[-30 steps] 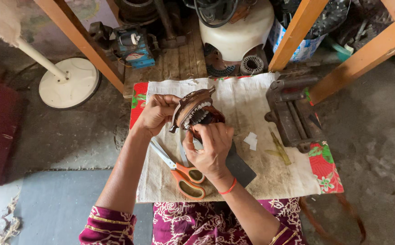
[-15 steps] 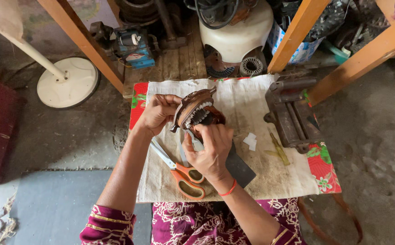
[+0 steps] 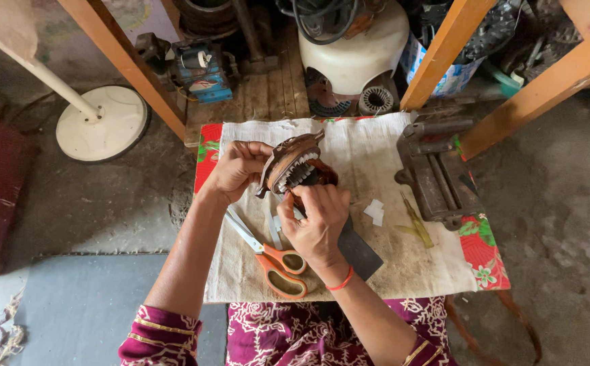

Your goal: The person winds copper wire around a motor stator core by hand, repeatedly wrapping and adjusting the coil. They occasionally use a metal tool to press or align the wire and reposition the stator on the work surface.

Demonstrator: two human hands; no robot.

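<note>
A round motor stator [image 3: 293, 167] with brown copper windings and pale slot teeth stands tilted on edge over a cloth-covered low table [image 3: 390, 271]. My left hand [image 3: 239, 169] grips its left rim. My right hand [image 3: 316, 218] is at its lower edge, fingers pinched at the windings there. What the fingertips pinch is hidden. Orange-handled scissors [image 3: 276, 261] lie on the cloth just left of my right wrist. A dark flat plate [image 3: 360, 252] lies under my right forearm.
A grey metal bench vise [image 3: 436, 173] sits at the table's right. Small white paper scraps [image 3: 375, 211] and a yellowish tool [image 3: 417, 224] lie beside it. Wooden frame legs [image 3: 444, 51] rise behind, with a white fan base [image 3: 102, 122], a white motor housing [image 3: 356, 47] and clutter beyond.
The stator and both hands stay almost in place; my right-hand fingers shift slightly at the stator's lower edge. The view has drifted a little.
</note>
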